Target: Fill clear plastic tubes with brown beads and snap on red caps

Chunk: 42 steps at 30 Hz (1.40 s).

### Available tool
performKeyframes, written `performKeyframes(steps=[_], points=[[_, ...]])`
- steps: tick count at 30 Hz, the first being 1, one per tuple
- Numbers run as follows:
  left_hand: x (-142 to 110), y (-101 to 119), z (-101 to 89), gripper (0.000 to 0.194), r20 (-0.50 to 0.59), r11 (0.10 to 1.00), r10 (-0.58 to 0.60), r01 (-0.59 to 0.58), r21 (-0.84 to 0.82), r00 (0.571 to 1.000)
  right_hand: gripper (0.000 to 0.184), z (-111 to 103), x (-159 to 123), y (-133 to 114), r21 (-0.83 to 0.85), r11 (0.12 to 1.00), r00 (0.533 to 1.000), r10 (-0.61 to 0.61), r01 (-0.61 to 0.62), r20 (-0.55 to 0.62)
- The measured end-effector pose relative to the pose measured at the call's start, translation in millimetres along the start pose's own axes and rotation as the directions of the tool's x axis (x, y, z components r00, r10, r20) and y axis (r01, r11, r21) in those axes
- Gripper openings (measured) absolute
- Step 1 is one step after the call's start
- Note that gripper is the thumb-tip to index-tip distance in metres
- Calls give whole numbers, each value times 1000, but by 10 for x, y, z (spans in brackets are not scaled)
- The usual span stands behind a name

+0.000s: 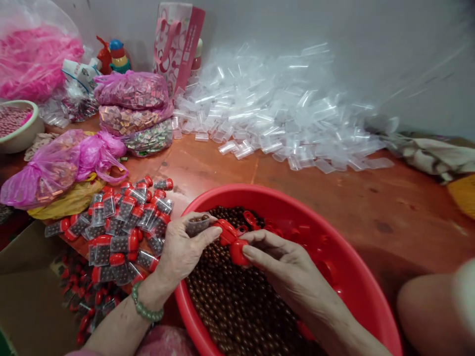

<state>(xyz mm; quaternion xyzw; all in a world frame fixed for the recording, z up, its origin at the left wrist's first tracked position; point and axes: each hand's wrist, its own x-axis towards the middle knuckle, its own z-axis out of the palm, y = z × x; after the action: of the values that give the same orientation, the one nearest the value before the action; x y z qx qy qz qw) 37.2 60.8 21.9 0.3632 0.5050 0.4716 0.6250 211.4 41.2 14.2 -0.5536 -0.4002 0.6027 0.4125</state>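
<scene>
Over a big red basin (352,257), both hands work close together. My left hand (181,252) is closed round a small clear plastic case (198,226) with brown balls showing at its mouth. My right hand (282,262) pinches a red plastic cap (238,251) between thumb and fingers. Another red piece (224,231) lies between the two hands, close to the left thumb tip; whether it is joined to the cap I cannot tell. Brown balls (230,301) fill much of the basin, and loose red caps (311,247) lie along its far right side.
Filled red-capped cases (124,217) are heaped left of the basin, with more in a cardboard box (25,277) below. Empty clear cases (282,113) pile against the wall. Pink bags (133,91) and a white bowl (22,133) stand left. A bare knee (426,306) shows at right.
</scene>
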Motion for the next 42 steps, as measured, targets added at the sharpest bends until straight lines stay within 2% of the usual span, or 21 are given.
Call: performKeyframes(steps=[4, 7, 11, 15, 18, 20, 22, 24, 25, 27, 29, 32, 35, 38, 42], points=[[-9, 7, 10, 17, 23, 1000, -3, 3, 16, 1000, 31, 49, -3, 14, 45, 999, 999, 2, 0, -40], [-20, 12, 16, 17, 117, 1000, -22, 21, 12, 993, 28, 77, -4, 15, 64, 998, 997, -19, 23, -69], [-16, 22, 27, 25, 204, 998, -61, 61, 10, 977, 25, 134, -23, 12, 24, 996, 995, -87, 88, -46], [1, 22, 31, 30, 231, 995, -94, 95, 6, 968, 27, 141, -38, -1, -13, 997, 997, -70, 70, -35], [-5, 11, 19, 28, 237, 993, -103, 87, 78, 966, 30, 56, -14, -35, 29, 998, 989, -53, 58, -139], [-21, -1, 8, 25, 305, 982, -138, 90, 166, 942, 31, -29, 12, -81, 90, 992, 971, -63, 86, -232], [-38, -15, -3, 25, 437, 964, -192, 86, 251, 879, 31, -111, 31, -138, 147, 984, 963, -60, 101, -262], [-45, -26, -7, 26, 516, 958, -230, 99, 268, 825, 29, -173, 36, -183, 189, 979, 975, -32, 74, -218], [-43, -29, -7, 28, 514, 963, -234, 123, 240, 825, 28, -194, 34, -194, 198, 979, 984, -8, 45, -179], [-28, -28, -5, 33, 450, 974, -224, 180, 139, 865, 25, -218, 24, -192, 179, 983, 996, 43, -30, -73], [-7, -18, -7, 37, 406, 982, -186, 186, 40, 895, 23, -219, 11, -168, 107, 990, 994, 84, -91, 66], [14, 9, -23, 38, 383, 989, -114, 142, -47, 917, 22, -178, -5, -131, 20, 996, 969, 84, -91, 231], [8, 37, -44, 33, 333, 995, -45, 72, -71, 942, 25, -108, -8, -101, 71, 994, 959, 56, -79, 277], [-20, 50, -53, 21, 283, 996, 90, -86, -28, 955, 34, -57, 12, -53, 183, 976, 967, 71, -118, 245], [-52, 18, -38, 17, 281, 935, 300, -339, 103, 912, 34, -48, 66, 2, 306, 944, 989, 90, -123, 119]])
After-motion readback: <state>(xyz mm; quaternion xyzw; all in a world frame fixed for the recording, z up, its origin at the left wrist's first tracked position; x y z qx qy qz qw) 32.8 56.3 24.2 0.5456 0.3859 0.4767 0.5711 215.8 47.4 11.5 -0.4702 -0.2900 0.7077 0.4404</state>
